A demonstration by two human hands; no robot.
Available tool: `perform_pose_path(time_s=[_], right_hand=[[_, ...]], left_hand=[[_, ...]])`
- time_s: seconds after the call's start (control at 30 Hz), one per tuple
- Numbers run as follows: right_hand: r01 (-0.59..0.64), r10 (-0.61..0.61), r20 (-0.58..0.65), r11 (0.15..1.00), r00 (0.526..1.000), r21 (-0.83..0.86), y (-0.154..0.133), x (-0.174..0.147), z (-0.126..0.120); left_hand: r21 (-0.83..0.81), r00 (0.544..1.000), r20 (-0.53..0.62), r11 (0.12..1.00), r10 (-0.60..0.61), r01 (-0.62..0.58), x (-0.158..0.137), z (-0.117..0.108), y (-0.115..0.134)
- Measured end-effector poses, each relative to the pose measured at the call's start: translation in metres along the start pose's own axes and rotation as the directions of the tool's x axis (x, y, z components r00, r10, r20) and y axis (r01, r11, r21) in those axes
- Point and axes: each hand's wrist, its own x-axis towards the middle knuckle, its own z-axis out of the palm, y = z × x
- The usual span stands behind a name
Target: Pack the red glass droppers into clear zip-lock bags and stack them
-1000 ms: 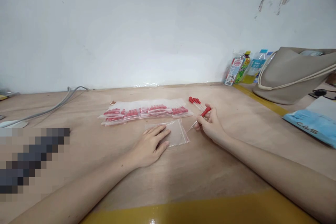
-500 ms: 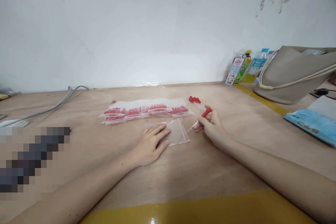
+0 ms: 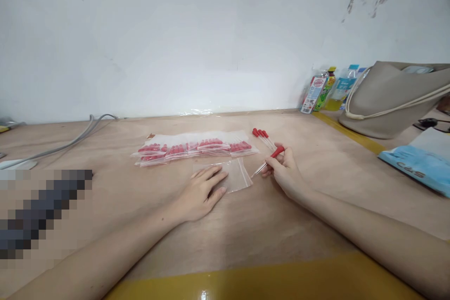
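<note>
My left hand (image 3: 207, 188) lies flat with its fingers spread over a clear zip bag (image 3: 236, 177), pressing it to the table. The bag's zip edge faces right. Between the fingers and thumb of my right hand (image 3: 283, 168) is a dropper (image 3: 277, 152) with a red rubber bulb and a clear tube. Its tip points left and down at the bag's zip edge; whether it has entered the opening I cannot tell. Just beyond that hand lie several more red-bulbed droppers (image 3: 260, 133). Behind the bag sits a row of zip bags (image 3: 197, 146) filled with red-bulbed droppers.
Bottles and a carton (image 3: 312, 94) stand by the wall at the back right, beside a grey bag (image 3: 390, 103) with a cord. A blue packet (image 3: 418, 165) lies at the right. A grey cable (image 3: 75, 140) runs along the left. Yellow tape (image 3: 239, 281) crosses the front.
Both hands keep nearly the same place and grip. The whole view has shifted very slightly.
</note>
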Motion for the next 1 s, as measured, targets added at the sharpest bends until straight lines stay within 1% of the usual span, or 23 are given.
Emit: perform_pose_path(time_s=[0.13,0.3,0.47,0.57,0.67,0.77,0.87,1.0], right_hand=[[0.044,-0.045,-0.040,0.999,0.998,-0.014,0.0043,0.0049,-0.0041],[0.076,-0.076,-0.037,0.997,0.996,-0.013,0.0042,0.0055,-0.0043],[0.067,-0.066,-0.030,0.998,0.997,0.011,0.0004,0.0029,-0.0031],[0.078,-0.078,-0.004,0.997,0.997,-0.009,-0.0013,0.0021,-0.0031],[0.082,-0.083,-0.017,0.996,0.996,-0.033,-0.0018,0.0032,-0.0038],[0.070,-0.070,-0.024,0.997,0.997,-0.039,-0.0005,0.0046,-0.0046],[0.058,-0.058,0.003,0.998,0.998,-0.037,0.0008,0.0039,-0.0043],[0.030,-0.030,0.004,1.000,1.000,-0.002,-0.0007,-0.0003,-0.0012]], left_hand=[[0.006,1.000,0.006,1.000,-0.004,0.004,0.0003,-0.0001,-0.0001],[0.013,1.000,0.018,1.000,-0.011,0.011,0.0004,-0.0011,0.0007],[0.011,1.000,0.018,1.000,-0.009,0.009,0.0007,-0.0013,0.0007],[0.009,1.000,0.020,1.000,-0.010,0.010,0.0007,-0.0008,0.0004],[0.006,1.000,0.013,1.000,-0.009,0.009,0.0003,0.0000,-0.0003],[0.007,1.000,0.001,1.000,-0.001,0.001,0.0001,0.0007,-0.0012],[0.009,1.000,0.004,1.000,-0.005,0.005,0.0004,0.0006,-0.0011],[0.012,1.000,0.008,1.000,-0.007,0.007,0.0004,-0.0003,0.0000]])
